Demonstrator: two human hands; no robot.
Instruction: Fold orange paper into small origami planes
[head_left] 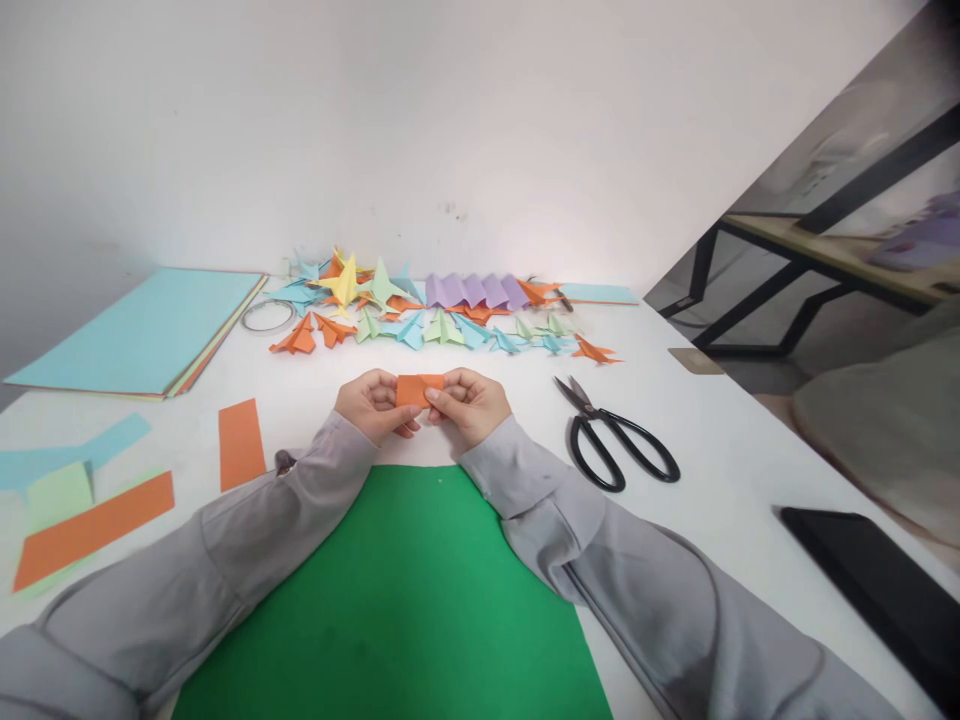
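Between both hands, over the white table, is a small folded piece of orange paper [415, 390]. My left hand [377, 405] pinches its left end between thumb and fingers. At the right end, my right hand [470, 405] grips it too, its thumb pressed on the front face. The fingers behind the paper are partly hidden. Just below the hands lies a large green sheet [420, 590]. Black-handled scissors [600, 425] rest right of my right hand, blades slightly apart. An orange paper strip [241, 445] lies left of my left forearm.
Folded paper figures [345, 285] in several colours and a purple pleated paper [476, 291] line the wall side. A stack of coloured sheets [127, 330] lies at far left, with paper offcuts [94, 530] nearer. A black tablet-like device [877, 590] sits near the right edge.
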